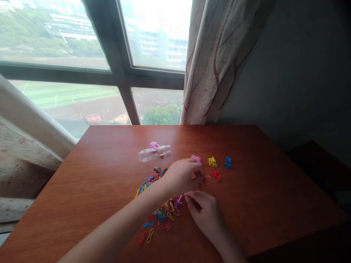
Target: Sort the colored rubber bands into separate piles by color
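Observation:
A mixed heap of coloured rubber bands point(164, 210) lies on the table, partly hidden beneath my left forearm. My left hand point(186, 175) reaches across it to the right, fingers closed at a small pile of red rubber bands point(215, 176). A red strand runs from those fingertips to the pile. Close to the heap's right edge, my right hand point(205, 209) has thumb and forefinger pinched together; whatever sits between them is too small to make out. Sorted piles of pink bands point(196, 158), yellow bands point(212, 161) and blue bands point(227, 162) lie beyond my left hand.
A clear bottle point(155, 153) lies on its side toward the back of the brown wooden table point(95, 182), with a pink-purple loop point(154, 145) by it. Behind stand a window point(120, 76) and a patterned curtain point(208, 62).

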The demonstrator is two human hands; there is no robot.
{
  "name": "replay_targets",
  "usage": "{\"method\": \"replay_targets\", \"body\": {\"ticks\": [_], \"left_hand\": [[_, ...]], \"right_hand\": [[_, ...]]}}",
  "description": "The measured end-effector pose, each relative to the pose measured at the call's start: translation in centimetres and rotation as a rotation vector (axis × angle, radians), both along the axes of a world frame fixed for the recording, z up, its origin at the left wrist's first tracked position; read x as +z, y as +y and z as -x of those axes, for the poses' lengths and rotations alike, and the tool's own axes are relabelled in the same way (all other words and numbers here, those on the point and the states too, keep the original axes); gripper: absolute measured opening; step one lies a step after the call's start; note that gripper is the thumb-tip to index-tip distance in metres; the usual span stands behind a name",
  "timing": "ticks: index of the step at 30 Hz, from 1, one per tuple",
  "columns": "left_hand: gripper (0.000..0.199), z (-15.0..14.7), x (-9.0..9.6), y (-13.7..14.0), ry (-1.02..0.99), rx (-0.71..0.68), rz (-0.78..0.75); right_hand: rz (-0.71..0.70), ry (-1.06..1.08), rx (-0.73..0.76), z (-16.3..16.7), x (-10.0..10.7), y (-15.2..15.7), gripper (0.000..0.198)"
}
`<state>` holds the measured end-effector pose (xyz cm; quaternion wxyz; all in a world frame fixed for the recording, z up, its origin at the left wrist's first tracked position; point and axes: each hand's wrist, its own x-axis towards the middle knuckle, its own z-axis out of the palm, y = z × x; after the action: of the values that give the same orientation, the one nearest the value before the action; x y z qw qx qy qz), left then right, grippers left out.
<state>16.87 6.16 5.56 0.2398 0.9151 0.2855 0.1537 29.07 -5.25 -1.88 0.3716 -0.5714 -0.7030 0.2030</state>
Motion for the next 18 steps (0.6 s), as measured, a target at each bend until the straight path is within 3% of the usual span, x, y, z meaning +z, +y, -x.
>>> {"method": "replay_targets", "body": {"ticks": [5,9,13,18], "left_hand": [[0.011,-5.4,-1.1,1.0,0.078,-0.074,-0.034],[0.013,-7.1,-1.9,1.7,0.129,-0.083,-0.038],[0.020,-6.0,-1.5,2.2,0.106,-0.079,-0.029],[0.021,-1.3,-0.3,2.0,0.056,-0.020,-0.018]], "right_hand": [[-0.035,-0.014,0.012,-0.1,-0.2,0.1,0.021],[-0.049,-0.028,0.008,-0.2,-0.3,0.0,0.021],[-0.051,-0.029,0.002,-0.2,-0.4,-0.1,0.021],[-0.042,-0.033,0.000,-0.1,-0.4,-0.2,0.021]]}}
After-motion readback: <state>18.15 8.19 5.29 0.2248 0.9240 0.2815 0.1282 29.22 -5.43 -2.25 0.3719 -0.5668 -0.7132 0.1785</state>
